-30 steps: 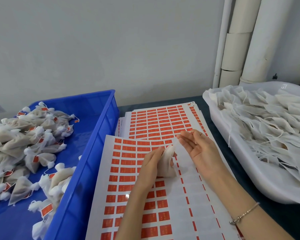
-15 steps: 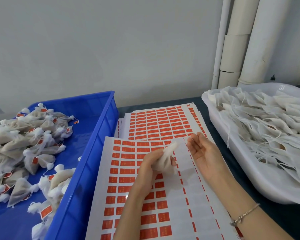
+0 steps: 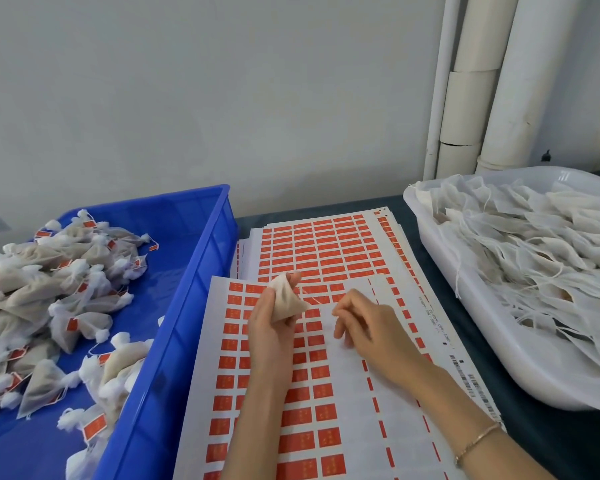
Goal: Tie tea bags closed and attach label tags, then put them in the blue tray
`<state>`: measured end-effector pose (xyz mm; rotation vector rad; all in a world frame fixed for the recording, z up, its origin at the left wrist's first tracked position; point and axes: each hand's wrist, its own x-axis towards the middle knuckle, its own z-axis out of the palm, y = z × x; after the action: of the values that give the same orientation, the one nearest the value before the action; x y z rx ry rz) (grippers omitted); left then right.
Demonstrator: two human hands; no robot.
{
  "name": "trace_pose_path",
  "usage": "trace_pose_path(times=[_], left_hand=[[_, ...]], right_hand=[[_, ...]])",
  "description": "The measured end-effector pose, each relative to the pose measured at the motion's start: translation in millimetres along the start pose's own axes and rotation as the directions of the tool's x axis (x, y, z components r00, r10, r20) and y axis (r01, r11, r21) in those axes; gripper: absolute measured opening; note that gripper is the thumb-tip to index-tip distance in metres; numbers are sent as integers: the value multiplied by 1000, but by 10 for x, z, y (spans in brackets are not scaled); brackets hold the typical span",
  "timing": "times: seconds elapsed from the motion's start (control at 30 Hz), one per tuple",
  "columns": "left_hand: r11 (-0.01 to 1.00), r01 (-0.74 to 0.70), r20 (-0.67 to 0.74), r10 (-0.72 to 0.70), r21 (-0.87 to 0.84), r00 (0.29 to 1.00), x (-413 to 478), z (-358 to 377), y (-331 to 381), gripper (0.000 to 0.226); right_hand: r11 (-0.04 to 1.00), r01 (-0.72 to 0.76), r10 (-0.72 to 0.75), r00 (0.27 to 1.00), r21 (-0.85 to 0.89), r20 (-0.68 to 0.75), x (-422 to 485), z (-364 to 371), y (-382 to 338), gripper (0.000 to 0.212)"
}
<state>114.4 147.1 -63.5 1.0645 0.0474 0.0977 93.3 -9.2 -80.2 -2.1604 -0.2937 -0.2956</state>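
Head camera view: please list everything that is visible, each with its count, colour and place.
blue tray: one, blue, left side
tagged tea bags: many, white with orange-red tags, heaped in the blue tray
label sheets: several stacked, white with orange-red labels, centre
white tray: one, white, right side
untied tea bags: many, white with loose strings, in the white tray
table: one, dark, under everything
pipes: several, white, back right by the wall
tea bag: one, white, held above the sheets
string: one, thin, pale, runs right from that bag
bracelet: one, thin, right wrist
left hand: grips the tea bag
right hand: fingers curled, seems to pinch the string
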Motion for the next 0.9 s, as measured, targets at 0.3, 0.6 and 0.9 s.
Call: trace_pose_path(times=[0.3, 0.6, 0.9], left_hand=[[724, -289, 133, 266, 626, 955, -90, 77, -158, 16], [420, -505, 429, 268, 754, 863, -26, 17, -269, 21], [412, -529, 457, 268, 742, 848, -36, 23, -300, 24]], right_hand=[[993, 99, -96, 994, 66, -51, 7, 1, 13, 6], [987, 135, -126, 987, 91, -98, -2, 35, -33, 5], [977, 211, -199, 956, 36, -216, 1, 70, -63, 15]])
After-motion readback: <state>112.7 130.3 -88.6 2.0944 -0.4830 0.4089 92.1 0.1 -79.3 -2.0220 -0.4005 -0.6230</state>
